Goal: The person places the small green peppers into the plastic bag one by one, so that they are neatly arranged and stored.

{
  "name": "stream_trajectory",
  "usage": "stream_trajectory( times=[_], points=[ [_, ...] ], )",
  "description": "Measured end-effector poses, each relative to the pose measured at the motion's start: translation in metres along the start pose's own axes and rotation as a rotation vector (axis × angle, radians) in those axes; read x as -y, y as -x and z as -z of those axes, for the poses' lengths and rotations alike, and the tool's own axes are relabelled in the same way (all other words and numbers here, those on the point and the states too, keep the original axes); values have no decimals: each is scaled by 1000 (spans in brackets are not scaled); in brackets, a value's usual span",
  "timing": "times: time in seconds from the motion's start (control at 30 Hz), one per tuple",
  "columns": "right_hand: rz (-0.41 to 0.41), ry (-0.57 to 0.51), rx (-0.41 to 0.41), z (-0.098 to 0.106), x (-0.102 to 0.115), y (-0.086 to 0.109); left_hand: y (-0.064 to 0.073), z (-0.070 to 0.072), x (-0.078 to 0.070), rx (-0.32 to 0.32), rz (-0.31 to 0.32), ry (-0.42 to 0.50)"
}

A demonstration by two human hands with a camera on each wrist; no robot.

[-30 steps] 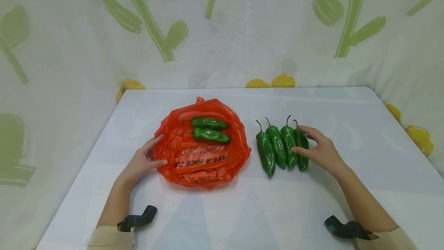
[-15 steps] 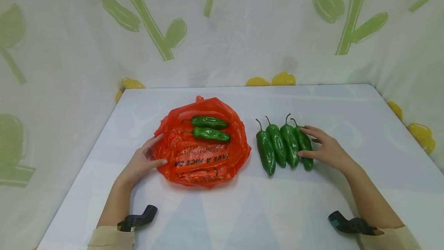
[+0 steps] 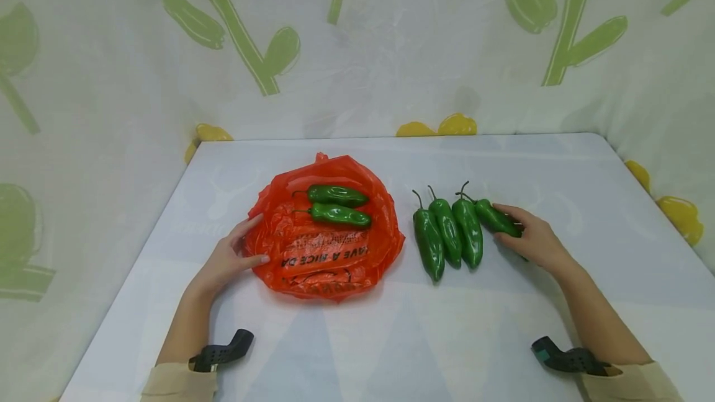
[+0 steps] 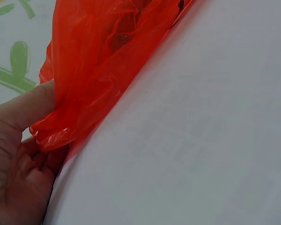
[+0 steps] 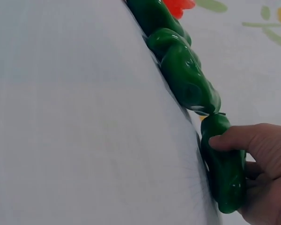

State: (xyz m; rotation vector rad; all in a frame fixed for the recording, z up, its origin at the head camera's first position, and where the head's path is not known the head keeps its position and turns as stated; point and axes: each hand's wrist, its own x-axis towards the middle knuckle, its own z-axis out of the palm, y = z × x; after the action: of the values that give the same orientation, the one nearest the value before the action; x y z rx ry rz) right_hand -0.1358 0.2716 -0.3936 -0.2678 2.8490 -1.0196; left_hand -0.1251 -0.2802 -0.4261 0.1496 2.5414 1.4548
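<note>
My right hand point(image 3: 539, 241) grips a glossy green chili pepper point(image 3: 494, 217) between thumb and fingers. The pepper is turned at an angle, its stem pointing to the upper left near its neighbour. In the right wrist view, the thumb lies across the pepper point(image 5: 222, 173) and its blunt tip sticks out below the hand. Three more green peppers point(image 3: 445, 231) lie side by side just left of it. My left hand point(image 3: 226, 262) holds the left edge of a red plastic bag point(image 3: 329, 265), thumb on one side of the film point(image 4: 65, 117) and fingers on the other.
Two green peppers point(image 3: 341, 216) lie on the red bag, stems to the left. The white table point(image 3: 368, 352) backs onto a pale curtain point(image 3: 424, 48) printed with green leaves. Black wrist cameras point(image 3: 223, 352) sit on both wrists.
The rightmost pepper has swung away from the row, its lower end moving right with my right hand. The left hand and the bag stay where they were.
</note>
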Motion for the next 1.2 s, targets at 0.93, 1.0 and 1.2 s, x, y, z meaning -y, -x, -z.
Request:
stream_trajectory(
  times=[0.93, 1.0, 1.2],
  points=[
    [-105, -4, -208, -1, 0, 0, 1, -1, 0, -6, 13, 13],
    [-104, -6, -226, 0, 0, 0, 1, -1, 0, -6, 10, 12],
    [-96, -18, -258, 2, 2, 0, 0, -2, 1, -9, 10, 8]
  ],
)
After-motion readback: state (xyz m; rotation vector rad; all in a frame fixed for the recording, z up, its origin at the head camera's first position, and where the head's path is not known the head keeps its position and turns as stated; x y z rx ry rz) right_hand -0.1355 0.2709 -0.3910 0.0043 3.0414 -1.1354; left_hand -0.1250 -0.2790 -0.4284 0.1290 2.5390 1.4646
